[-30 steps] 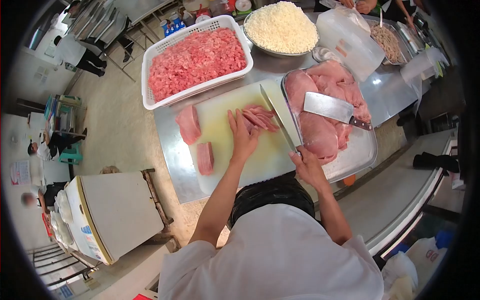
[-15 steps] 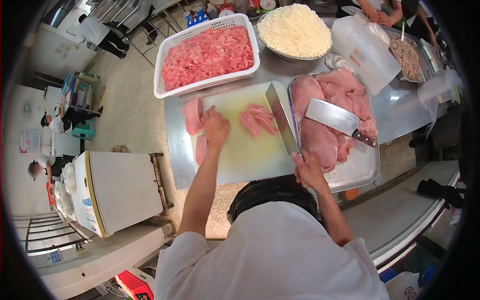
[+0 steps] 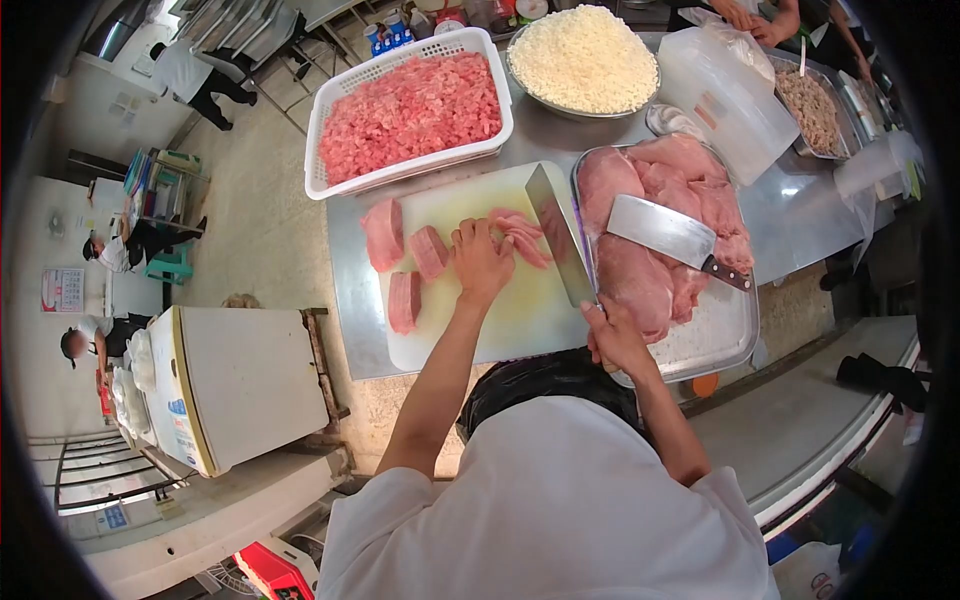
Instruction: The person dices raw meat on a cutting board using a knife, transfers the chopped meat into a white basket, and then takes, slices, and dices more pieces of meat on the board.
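On the pale cutting board (image 3: 440, 345) my left hand (image 3: 484, 264) rests with fingers slightly spread at the left side of some thin raw meat slices (image 3: 522, 240). It covers part of that pile. Three thick chunks of raw meat lie left of it: an upper chunk (image 3: 382, 235), a middle chunk (image 3: 429, 252) and a lower chunk (image 3: 404, 302). My right hand (image 3: 618, 338) is closed around the handle of a cleaver (image 3: 562, 240). Its broad blade stands on edge along the board's right side, just right of the slices.
Beside the board, a metal tray (image 3: 735, 350) holds large raw meat pieces with a second cleaver (image 3: 662, 232) on top. Behind stand a white basket (image 3: 318, 185) of diced meat and a bowl (image 3: 590, 112) of white crumbly food. Another person's hands (image 3: 755, 22) are at upper right.
My left hand has moved right, from the chunks to the slices, leaving the middle chunk uncovered. My right hand and the cleaver have barely moved.
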`<state>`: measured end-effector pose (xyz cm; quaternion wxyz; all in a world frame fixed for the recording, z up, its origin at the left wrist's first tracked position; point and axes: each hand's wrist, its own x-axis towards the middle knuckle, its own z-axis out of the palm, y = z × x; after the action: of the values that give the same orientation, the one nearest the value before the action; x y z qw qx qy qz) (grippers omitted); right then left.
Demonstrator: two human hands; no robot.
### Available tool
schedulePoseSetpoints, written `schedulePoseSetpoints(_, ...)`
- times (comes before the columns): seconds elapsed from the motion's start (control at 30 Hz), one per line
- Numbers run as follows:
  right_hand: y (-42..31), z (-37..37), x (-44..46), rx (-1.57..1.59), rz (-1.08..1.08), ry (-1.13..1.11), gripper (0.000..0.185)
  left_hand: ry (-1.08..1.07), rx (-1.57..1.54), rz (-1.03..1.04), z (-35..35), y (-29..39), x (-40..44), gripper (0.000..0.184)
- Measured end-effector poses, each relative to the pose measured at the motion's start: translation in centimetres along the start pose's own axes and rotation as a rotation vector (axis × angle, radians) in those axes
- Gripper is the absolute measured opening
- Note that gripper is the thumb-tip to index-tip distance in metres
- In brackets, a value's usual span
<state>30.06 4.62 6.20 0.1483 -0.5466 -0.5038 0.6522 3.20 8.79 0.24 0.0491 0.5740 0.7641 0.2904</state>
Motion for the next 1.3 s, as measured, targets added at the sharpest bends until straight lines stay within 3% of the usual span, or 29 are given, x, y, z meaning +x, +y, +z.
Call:
schedulePoseSetpoints(0.3,-0.7,-0.1,-0.3,-0.003,-0.006,-0.004,0.073,-0.13,-0.011,0.114,-4.1,-2.4,-5.9,0.04)
schedulePoseSetpoints(0.4,-0.4,0.2,-0.4,-0.001,-0.002,0.021,0.071,-0.025,-0.013,0.175,-5.9,-2.2,-5.7,0.042)
schedulePoseSetpoints(0.5,-0.7,0.1,-0.5,-0.005,-0.022,0.009,0.069,0.143,0.128,0.144,-8.0,-3.4,-1.9,0.035)
schedulePoseSetpoints(0.7,-0.9,0.2,-0.2,-0.043,-0.01,0.01,0.069,-0.176,0.247,-0.074,-6.5,-7.4,3.5,0.027)
schedulePoseSetpoints(0.8,-1.1,0.2,-0.4,-0.04,-0.03,0.006,0.068,-0.064,0.26,0.099,-5.8,-10.8,6.4,0.025)
schedulePoseSetpoints(0.83,-1.1,0.3,-0.5,-0.033,-0.041,-0.006,0.068,-0.12,0.269,0.081,-6.2,-11.2,7.1,0.026)
schedulePoseSetpoints(0.9,-0.6,0.6,-0.5,-0.034,-0.022,0.026,0.068,-0.222,0.29,0.053,-7.1,-11.3,8.8,0.029)
schedulePoseSetpoints(1.0,-1.0,0.8,-0.6,-0.029,-0.046,0.073,0.057,-0.01,0.346,0.301,-7.8,-5.6,7.3,0.041)
schedulePoseSetpoints(1.03,-1.0,0.9,-0.9,-0.026,-0.055,0.088,0.052,-0.129,0.19,0.303,-6.8,-4.8,7.3,0.047)
schedulePoseSetpoints(1.1,-0.9,0.7,-0.9,-0.004,-0.043,0.041,0.062,-0.368,-0.126,0.28,-4.8,-3.5,6.5,0.058)
schedulePoseSetpoints(1.2,-1.3,0.8,-1.1,0.007,-0.008,0.048,0.069,-0.328,-0.185,0.386,-2.0,-2.4,5.5,0.071)
schedulePoseSetpoints(1.3,-0.9,0.8,-1.0,0.026,-0.018,0.072,0.071,-0.471,-0.268,0.449,-2.0,-1.4,4.8,0.08)
